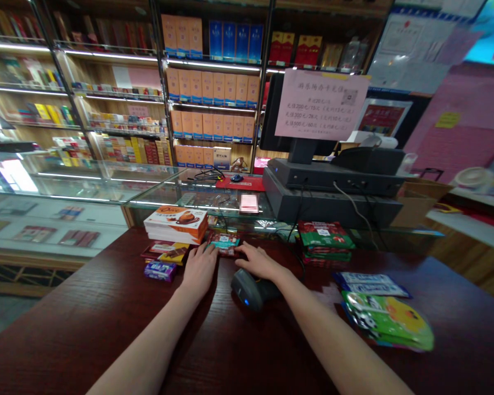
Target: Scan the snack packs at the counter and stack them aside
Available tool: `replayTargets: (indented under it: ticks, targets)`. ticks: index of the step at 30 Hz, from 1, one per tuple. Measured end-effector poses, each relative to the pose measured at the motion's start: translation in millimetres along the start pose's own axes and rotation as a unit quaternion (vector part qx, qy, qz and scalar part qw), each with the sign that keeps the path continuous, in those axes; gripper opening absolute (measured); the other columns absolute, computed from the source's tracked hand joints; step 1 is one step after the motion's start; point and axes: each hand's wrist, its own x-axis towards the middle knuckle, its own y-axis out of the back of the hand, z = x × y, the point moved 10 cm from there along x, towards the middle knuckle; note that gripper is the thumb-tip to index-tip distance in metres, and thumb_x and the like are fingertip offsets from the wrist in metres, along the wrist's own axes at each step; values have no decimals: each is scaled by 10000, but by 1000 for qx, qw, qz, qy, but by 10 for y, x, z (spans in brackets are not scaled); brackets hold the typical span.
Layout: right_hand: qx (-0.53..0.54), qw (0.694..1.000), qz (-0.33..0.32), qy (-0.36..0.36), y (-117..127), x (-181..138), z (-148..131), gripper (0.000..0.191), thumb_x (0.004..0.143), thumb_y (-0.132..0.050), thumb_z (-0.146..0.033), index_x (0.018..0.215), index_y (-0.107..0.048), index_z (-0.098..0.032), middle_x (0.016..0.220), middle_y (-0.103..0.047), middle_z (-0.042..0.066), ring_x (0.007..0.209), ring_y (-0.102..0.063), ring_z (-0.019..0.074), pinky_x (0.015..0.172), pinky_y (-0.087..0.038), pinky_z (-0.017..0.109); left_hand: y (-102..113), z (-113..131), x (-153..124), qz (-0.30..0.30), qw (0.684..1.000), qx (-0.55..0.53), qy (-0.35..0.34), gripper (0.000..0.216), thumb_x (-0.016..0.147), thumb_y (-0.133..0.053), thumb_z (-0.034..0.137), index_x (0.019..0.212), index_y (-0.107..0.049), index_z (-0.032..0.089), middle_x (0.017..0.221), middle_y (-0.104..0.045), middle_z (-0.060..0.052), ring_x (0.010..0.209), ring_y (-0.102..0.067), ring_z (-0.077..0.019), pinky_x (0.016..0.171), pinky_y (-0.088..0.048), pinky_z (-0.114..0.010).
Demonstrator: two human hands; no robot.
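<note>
A small teal-and-red snack packet lies on the dark wooden counter between my two hands. My left hand rests at its left edge, fingers stretched forward and touching or nearly touching it. At the right edge, my right hand has its fingertips against the packet, its fingers extended and apart. Beneath my right wrist is a black barcode scanner with a blue light. Left of my left hand are white-and-orange boxes, a yellow chocolate packet and a purple packet.
Red-and-green packets are stacked on the right, with blue-and-white packets and a green-yellow bag nearer me. Behind stand a monitor with a pink sign, a cash drawer and a glass display case.
</note>
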Motion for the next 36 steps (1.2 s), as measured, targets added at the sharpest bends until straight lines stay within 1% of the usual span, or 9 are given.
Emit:
replayTargets:
  ticks: [3, 7, 15, 20, 25, 31, 36]
  targets:
    - [-4, 1000, -7, -5, -14, 17, 8, 477, 924, -578, -314, 1382, -527, -194, 1567, -399, 184, 1517, -239, 289, 1182, -143, 655, -11, 27, -28, -23, 999, 26, 1, 423, 947, -397, 83, 1300, -607, 182, 1371, -626, -112, 1255, -563, -293, 979, -464, -457]
    - [-1, 1000, -10, -10, -24, 30, 29, 484, 921, -589, -322, 1388, -519, -216, 1565, -411, 166, 1517, -240, 290, 1183, -126, 658, -38, 15, -32, -40, 999, 33, 4, 463, 947, -369, 72, 1342, -577, 192, 1393, -609, -113, 1173, -611, -277, 952, -471, -448]
    - [-3, 1000, -14, -11, -41, 50, 28, 495, 915, -586, -337, 1392, -512, -225, 1567, -414, 146, 1517, -237, 298, 1178, -110, 673, -31, -28, -20, -60, 998, 17, 12, 475, 956, -358, 76, 1376, -551, 183, 1461, -558, -111, 1223, -599, -270, 1005, -452, -445]
    - [1, 1000, -11, -13, -45, 24, 36, 509, 912, -582, -333, 1402, -500, -220, 1575, -401, 151, 1520, -229, 291, 1182, -101, 667, -24, -36, -7, -52, 999, 0, 12, 478, 949, -370, 72, 1365, -561, 209, 1454, -565, -112, 1234, -602, -269, 1008, -458, -453]
    - [10, 1000, -7, -6, -38, -2, 17, 541, 905, -597, -339, 1423, -484, -231, 1566, -416, 150, 1522, -218, 304, 1179, -112, 664, -38, -56, -5, -51, 999, -1, 16, 497, 953, -351, 67, 1399, -529, 192, 1467, -551, -123, 1262, -589, -270, 1021, -452, -453]
    - [4, 1000, 22, -8, 63, -68, 96, 505, 910, -581, -291, 1408, -503, -256, 1549, -449, 122, 1513, -253, 287, 1179, -114, 660, 5, -49, -14, -40, 999, 1, 18, 514, 946, -339, 59, 1399, -533, 207, 1474, -546, -110, 1278, -580, -272, 1038, -441, -466]
    - [6, 999, 32, -12, 166, -186, 127, 493, 916, -580, -279, 1404, -510, -260, 1543, -460, 117, 1511, -259, 281, 1177, -126, 661, 76, -11, -12, -13, 1000, -18, 4, 517, 933, -357, 61, 1392, -548, 204, 1462, -559, -107, 1270, -588, -273, 1042, -449, -464]
